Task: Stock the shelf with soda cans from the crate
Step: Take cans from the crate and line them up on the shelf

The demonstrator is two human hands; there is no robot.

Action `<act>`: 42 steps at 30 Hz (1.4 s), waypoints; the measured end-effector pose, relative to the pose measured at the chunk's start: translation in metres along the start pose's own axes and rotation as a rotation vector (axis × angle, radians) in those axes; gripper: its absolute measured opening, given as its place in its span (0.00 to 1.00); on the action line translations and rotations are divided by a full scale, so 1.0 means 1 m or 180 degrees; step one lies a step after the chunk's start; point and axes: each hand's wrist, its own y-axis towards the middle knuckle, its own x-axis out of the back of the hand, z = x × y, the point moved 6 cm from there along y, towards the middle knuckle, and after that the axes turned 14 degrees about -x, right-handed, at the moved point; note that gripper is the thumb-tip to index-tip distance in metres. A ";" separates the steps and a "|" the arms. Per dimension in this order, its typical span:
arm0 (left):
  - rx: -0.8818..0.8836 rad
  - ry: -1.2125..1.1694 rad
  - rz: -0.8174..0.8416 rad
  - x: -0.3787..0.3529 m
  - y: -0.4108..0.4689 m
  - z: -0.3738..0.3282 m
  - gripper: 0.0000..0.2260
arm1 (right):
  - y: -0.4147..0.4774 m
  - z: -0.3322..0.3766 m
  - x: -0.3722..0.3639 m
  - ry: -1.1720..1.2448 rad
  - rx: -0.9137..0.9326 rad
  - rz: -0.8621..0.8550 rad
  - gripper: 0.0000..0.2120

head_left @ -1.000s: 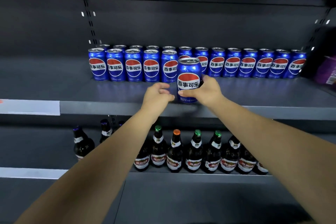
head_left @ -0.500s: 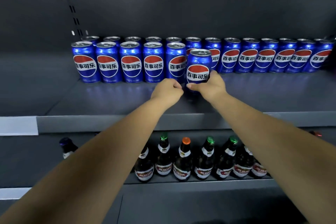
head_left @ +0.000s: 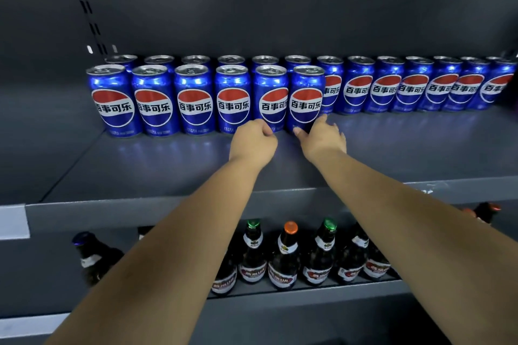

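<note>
Blue soda cans stand in two rows on the dark grey shelf (head_left: 392, 148). The front row holds several cans, and its rightmost can (head_left: 306, 98) stands upright on the shelf. My right hand (head_left: 322, 140) lies at this can's base with its fingers spread and loosened, thumb and index fingertip touching the can's lower edge. My left hand (head_left: 253, 143) hovers just in front of the neighbouring can (head_left: 270, 98), fingers curled into a fist with nothing in them. The back row (head_left: 386, 84) runs on to the right edge. No crate is in view.
On the lower shelf (head_left: 308, 291) stand several dark glass bottles (head_left: 284, 258) with green and orange caps. A slotted upright (head_left: 87, 8) runs up the back wall at the left. White price strips (head_left: 12, 221) sit on the shelf's front edge at the left.
My right hand pushed the can back into the front row beside the others and loosened its grip. The left hand followed alongside. The camera moved closer to the shelf.
</note>
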 end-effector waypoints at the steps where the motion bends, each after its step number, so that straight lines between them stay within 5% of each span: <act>1: 0.0005 -0.0022 -0.0008 0.000 0.000 0.000 0.05 | 0.000 0.000 -0.001 -0.0065 -0.0015 -0.0030 0.36; 14: -0.0031 -0.0065 -0.0053 0.001 0.002 0.002 0.08 | 0.003 -0.002 -0.003 -0.0123 -0.0138 -0.0100 0.30; 25: 0.0015 -0.0644 -0.0372 0.009 -0.003 -0.004 0.07 | -0.011 -0.001 0.014 0.0994 0.0300 -0.0227 0.26; 31: -0.0508 -0.0400 -0.0637 0.015 -0.002 -0.028 0.29 | -0.009 0.000 0.014 0.1249 0.0191 -0.0033 0.28; 34: -0.0655 -0.0189 -0.0894 0.031 0.017 -0.044 0.29 | -0.004 -0.003 0.014 0.1456 0.0100 -0.0012 0.28; 42: -0.0619 0.0897 -0.0425 0.042 0.050 -0.055 0.23 | 0.006 -0.005 0.016 0.1423 0.0023 0.0000 0.27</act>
